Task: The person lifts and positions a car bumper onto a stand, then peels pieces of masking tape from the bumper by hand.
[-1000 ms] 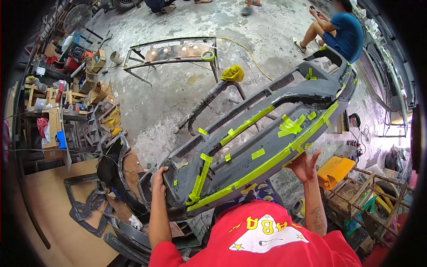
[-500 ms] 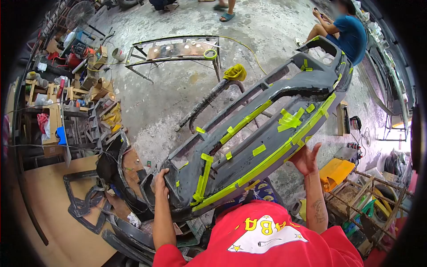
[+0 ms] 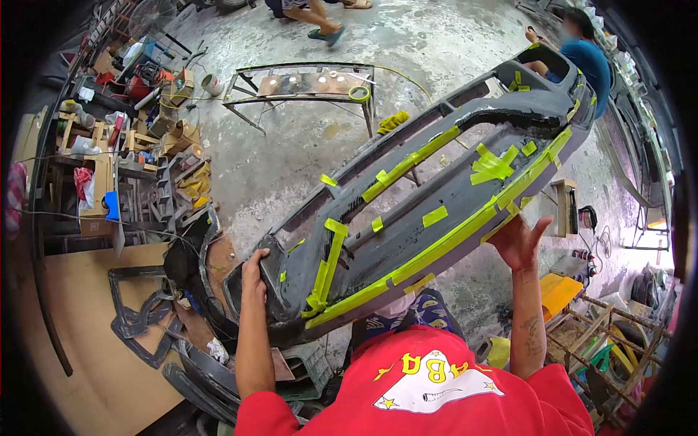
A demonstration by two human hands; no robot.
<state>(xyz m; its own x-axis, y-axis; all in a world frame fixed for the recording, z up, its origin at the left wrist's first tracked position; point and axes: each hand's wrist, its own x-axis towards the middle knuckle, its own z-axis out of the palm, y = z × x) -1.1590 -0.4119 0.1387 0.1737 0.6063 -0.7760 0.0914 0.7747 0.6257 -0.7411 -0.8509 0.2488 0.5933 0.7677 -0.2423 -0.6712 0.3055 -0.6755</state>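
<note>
A long grey bumper [image 3: 407,232] with strips of yellow-green tape slants across the middle of the view, its right end higher. My left hand [image 3: 254,280] grips its near left end, fingers curled over the edge. Under the taped lower edge, right of centre, my right hand [image 3: 518,243] supports the bumper, with the thumb spread away and the other fingers partly hidden beneath it. A yellow cloth [image 3: 393,122] shows just behind the bumper's upper edge, on a stand mostly hidden by the bumper.
A metal-frame table [image 3: 305,97] with a tape roll [image 3: 359,93] stands ahead. Crowded shelves [image 3: 94,182] and a tan board [image 3: 80,312] are at left. A seated person [image 3: 587,65] is beyond the bumper's right end; another person's legs [image 3: 313,18] are at top. A rusty rack [image 3: 603,327] stands right.
The bumper and both hands have shifted slightly, and the bumper now covers most of the stand under the cloth. The walking person's legs have moved left. The surroundings sit further right in view.
</note>
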